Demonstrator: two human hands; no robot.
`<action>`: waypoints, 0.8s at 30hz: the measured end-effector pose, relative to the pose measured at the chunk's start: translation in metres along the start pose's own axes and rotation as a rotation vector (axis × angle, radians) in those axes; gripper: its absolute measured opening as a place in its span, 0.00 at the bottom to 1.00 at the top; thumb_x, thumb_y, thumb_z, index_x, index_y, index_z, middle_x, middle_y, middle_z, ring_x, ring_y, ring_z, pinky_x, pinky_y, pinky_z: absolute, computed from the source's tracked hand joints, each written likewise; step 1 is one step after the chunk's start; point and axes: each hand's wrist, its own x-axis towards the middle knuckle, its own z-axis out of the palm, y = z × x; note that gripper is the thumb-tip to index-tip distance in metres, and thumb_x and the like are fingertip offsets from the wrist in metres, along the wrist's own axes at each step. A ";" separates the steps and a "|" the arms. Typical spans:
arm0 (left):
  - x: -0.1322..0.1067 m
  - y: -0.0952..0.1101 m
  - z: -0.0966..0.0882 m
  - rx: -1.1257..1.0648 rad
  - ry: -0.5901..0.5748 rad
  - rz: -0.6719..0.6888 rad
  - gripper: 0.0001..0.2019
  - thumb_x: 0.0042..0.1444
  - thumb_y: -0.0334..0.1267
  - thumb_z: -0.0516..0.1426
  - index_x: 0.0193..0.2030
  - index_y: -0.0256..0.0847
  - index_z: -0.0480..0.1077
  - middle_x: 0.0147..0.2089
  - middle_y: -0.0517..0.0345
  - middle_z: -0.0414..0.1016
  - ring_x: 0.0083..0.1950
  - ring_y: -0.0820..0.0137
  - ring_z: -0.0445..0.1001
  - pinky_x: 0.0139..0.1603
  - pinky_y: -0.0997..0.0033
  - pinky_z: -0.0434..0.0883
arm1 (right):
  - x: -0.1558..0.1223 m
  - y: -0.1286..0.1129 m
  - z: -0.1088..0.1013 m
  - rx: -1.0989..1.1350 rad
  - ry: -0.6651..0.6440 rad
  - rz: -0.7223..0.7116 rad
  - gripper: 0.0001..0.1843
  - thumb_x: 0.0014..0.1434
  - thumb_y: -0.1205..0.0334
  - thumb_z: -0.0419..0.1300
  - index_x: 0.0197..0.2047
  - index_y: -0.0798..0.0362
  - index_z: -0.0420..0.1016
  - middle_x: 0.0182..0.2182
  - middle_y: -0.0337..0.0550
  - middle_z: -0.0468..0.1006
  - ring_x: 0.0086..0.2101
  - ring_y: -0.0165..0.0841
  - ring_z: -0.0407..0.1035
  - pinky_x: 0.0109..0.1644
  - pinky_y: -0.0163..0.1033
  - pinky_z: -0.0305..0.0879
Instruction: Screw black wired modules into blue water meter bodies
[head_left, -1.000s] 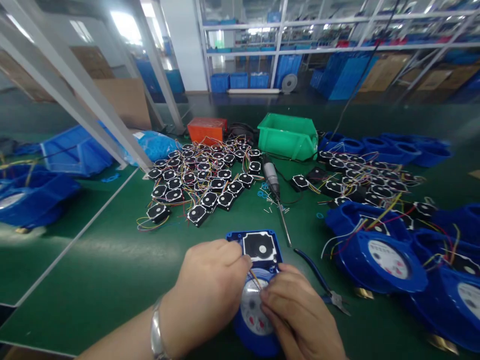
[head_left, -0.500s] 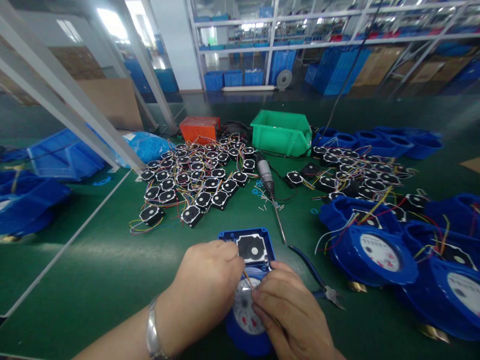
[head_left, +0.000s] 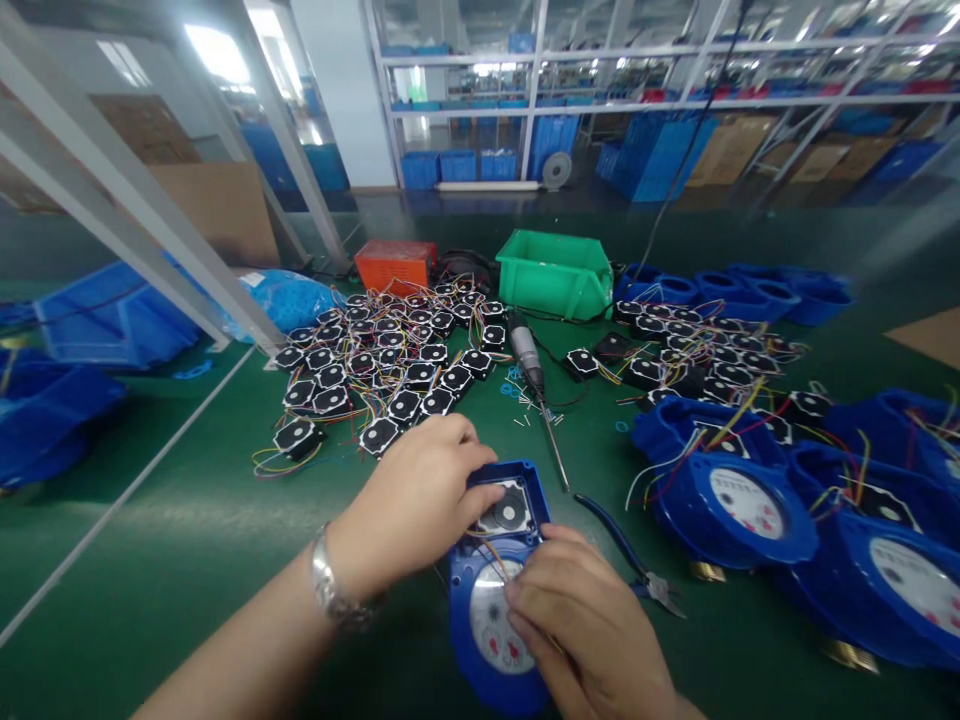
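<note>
A blue water meter with a round white dial lies on the green table in front of me. In its upper compartment sits a black square module with a white edge. My left hand is closed over the compartment's left wall, its thumb on the module and its other fingers partly hidden. Thin wires run from the compartment across the dial into my right hand. That hand pinches them near the dial's right side and covers part of the meter.
Cutting pliers and an electric screwdriver lie beyond, near small loose screws. Several wired black modules spread at the left back. More blue meters stand at right. A green bin and an orange box are behind.
My left hand has left the wires above the dial and moved up and left to the compartment's edge, thumb on the module. My right hand keeps its pinch. The view has shifted slightly.
</note>
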 end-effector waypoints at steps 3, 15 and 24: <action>0.020 -0.008 0.009 -0.075 -0.102 0.035 0.14 0.47 0.45 0.56 0.38 0.40 0.71 0.37 0.54 0.69 0.40 0.66 0.67 0.41 0.68 0.64 | 0.011 -0.005 -0.013 -0.056 -0.048 -0.016 0.10 0.60 0.60 0.49 0.37 0.57 0.67 0.33 0.38 0.67 0.37 0.22 0.60 0.52 0.35 0.55; 0.026 -0.016 0.018 -0.209 -0.271 0.037 0.13 0.45 0.48 0.56 0.36 0.45 0.71 0.31 0.59 0.75 0.33 0.66 0.72 0.26 0.74 0.59 | 0.124 0.095 0.005 -0.567 -0.279 0.567 0.12 0.61 0.66 0.47 0.45 0.54 0.68 0.40 0.39 0.67 0.41 0.22 0.63 0.49 0.29 0.60; 0.028 -0.021 0.024 -0.190 -0.261 0.045 0.15 0.44 0.52 0.55 0.36 0.47 0.71 0.34 0.55 0.76 0.37 0.59 0.73 0.30 0.69 0.63 | 0.159 0.144 0.037 -0.955 -0.494 0.712 0.16 0.61 0.60 0.49 0.44 0.67 0.63 0.39 0.48 0.62 0.44 0.26 0.58 0.52 0.37 0.59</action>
